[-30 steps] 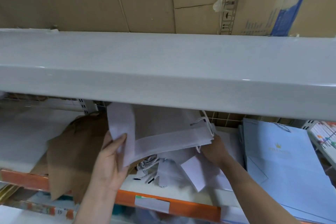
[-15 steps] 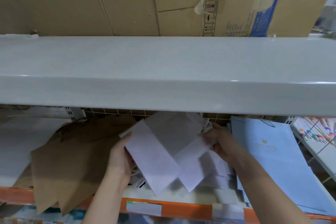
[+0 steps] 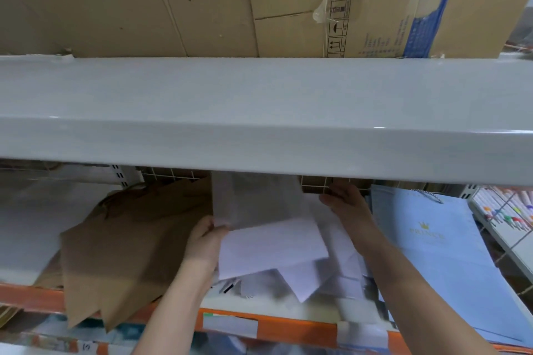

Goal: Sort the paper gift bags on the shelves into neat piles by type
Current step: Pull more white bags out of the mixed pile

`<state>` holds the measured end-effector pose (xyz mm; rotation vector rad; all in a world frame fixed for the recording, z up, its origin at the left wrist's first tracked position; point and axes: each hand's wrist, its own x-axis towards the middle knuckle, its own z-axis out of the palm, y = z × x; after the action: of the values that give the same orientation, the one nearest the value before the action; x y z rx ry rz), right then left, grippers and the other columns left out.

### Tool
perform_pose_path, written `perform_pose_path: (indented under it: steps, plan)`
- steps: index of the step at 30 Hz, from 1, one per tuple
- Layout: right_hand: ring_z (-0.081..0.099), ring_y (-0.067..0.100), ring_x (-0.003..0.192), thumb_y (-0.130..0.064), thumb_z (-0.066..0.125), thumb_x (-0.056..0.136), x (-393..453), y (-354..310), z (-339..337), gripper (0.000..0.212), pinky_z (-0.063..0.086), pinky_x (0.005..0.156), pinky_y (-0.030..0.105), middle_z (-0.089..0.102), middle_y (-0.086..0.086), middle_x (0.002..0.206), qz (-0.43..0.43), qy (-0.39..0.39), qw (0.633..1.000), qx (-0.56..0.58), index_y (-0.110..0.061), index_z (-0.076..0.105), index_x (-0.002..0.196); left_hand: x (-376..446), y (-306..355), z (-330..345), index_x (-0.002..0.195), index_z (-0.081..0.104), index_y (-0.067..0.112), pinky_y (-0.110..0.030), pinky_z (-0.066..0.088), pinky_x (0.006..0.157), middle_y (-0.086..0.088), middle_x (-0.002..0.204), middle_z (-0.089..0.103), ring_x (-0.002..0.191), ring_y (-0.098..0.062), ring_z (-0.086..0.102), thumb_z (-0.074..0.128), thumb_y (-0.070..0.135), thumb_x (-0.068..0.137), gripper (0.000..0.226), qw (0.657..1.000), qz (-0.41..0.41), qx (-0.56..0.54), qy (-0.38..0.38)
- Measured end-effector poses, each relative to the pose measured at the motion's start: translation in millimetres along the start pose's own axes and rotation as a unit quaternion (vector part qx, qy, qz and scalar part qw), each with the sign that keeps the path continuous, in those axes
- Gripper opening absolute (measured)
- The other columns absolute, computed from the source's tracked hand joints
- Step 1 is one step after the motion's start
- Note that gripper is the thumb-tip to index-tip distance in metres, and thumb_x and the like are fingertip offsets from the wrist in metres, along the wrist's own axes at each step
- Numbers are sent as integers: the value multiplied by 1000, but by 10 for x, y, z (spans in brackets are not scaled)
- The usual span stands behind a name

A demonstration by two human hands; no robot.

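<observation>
- Your left hand (image 3: 206, 242) grips the near left edge of a bundle of white paper bags (image 3: 259, 228), thumb on top and fingers curled under it, above the middle of the lower shelf (image 3: 259, 307).
- Your right hand (image 3: 344, 202) reaches deep toward the shelf's back edge, just under the grey upper shelf (image 3: 259, 112); its fingers curl round the far right side of the same white bundle, though the exact hold is partly hidden.
- More white bags lie loose beneath the bundle, fanned toward the shelf's front edge, some blurred.
- The brown kraft bags (image 3: 124, 256) sit left of your left hand, their corners hanging over the orange front edge (image 3: 288, 323).
- The light blue bags (image 3: 444, 262), printed with a small crown, lie at the shelf's right end, beside your right forearm.
- Cardboard boxes (image 3: 230, 3) stand on the upper shelf.
- A wire grid (image 3: 173, 174) backs the lower shelf.
</observation>
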<state>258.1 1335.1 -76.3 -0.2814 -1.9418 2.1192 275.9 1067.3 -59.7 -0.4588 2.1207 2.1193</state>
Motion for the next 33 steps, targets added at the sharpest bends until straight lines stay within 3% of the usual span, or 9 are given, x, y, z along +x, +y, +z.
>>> perform_pose_path:
  steps: [4, 6, 9, 12, 14, 18, 22, 25, 33]
  plan:
    - [66, 6, 94, 1, 61, 89, -102, 21, -67, 30, 52, 75, 19, 64, 2, 114, 27, -68, 995, -64, -21, 58, 109, -160, -164, 198, 96, 61, 7, -26, 49, 45, -15, 74, 65, 54, -26, 62, 56, 7, 92, 6, 996, -57, 31, -59]
    - [64, 14, 105, -8, 61, 90, -202, 54, -92, 28, 51, 91, 31, 62, 2, 120, 8, -149, 975, -163, -26, 60, 111, -207, -235, 269, 95, 62, 9, -26, 48, 49, -10, 74, 67, 51, -21, 63, 57, 25, 94, 16, 982, -36, 167, -84]
    - [57, 7, 108, -34, 65, 88, -329, 120, -79, 26, 46, 94, 30, 59, -13, 120, 14, -223, 922, -316, -45, 57, 110, -226, -280, 314, 82, 58, 20, -28, 41, 62, 2, 79, 63, 72, -19, 61, 52, 56, 88, 37, 874, 66, 479, -44]
    - [54, 0, 104, -43, 67, 85, -364, 214, -60, 21, 44, 93, 25, 59, -19, 115, 16, -201, 909, -366, -47, 58, 103, -233, -272, 368, 84, 49, 30, -32, 39, 81, 7, 100, 56, 102, -18, 51, 49, 60, 87, 29, 801, 163, 575, -1]
    - [51, 6, 111, -47, 64, 85, -364, 247, -76, 26, 41, 97, 27, 57, -16, 121, 6, -205, 872, -444, -40, 62, 110, -202, -283, 401, 90, 49, 33, -35, 34, 89, 6, 110, 52, 112, -19, 44, 47, 58, 89, 25, 774, 185, 606, -4]
    - [44, 11, 126, -45, 55, 92, -361, 270, -85, 35, 35, 105, 28, 53, -10, 134, -4, -219, 821, -528, -30, 62, 122, -162, -325, 391, 86, 45, 35, -36, 31, 92, 5, 116, 51, 118, -19, 39, 44, 55, 91, 21, 776, 154, 610, -42]
    - [51, 11, 116, -35, 59, 92, -399, 171, -20, 33, 37, 95, 19, 55, -7, 132, -1, -186, 849, -494, -27, 60, 123, -161, -285, 270, 94, 52, 33, -34, 32, 91, 9, 113, 54, 115, -15, 44, 41, 51, 94, 21, 805, 180, 565, -11]
    - [53, 13, 114, -36, 58, 92, -445, 34, 77, 36, 41, 94, 23, 55, -5, 133, -29, -144, 864, -482, -30, 56, 128, -145, -171, 109, 104, 55, 31, -32, 32, 89, 9, 113, 55, 114, -16, 45, 41, 46, 94, 23, 807, 202, 555, 25]
    - [54, 17, 117, -44, 53, 93, -682, -153, 636, 45, 41, 99, 30, 51, -3, 139, -49, -115, 828, -546, -32, 46, 136, -76, 1, -716, 133, 47, 30, -33, 32, 100, 6, 133, 51, 125, -17, 43, 45, 45, 94, 43, 799, 268, 533, 75]
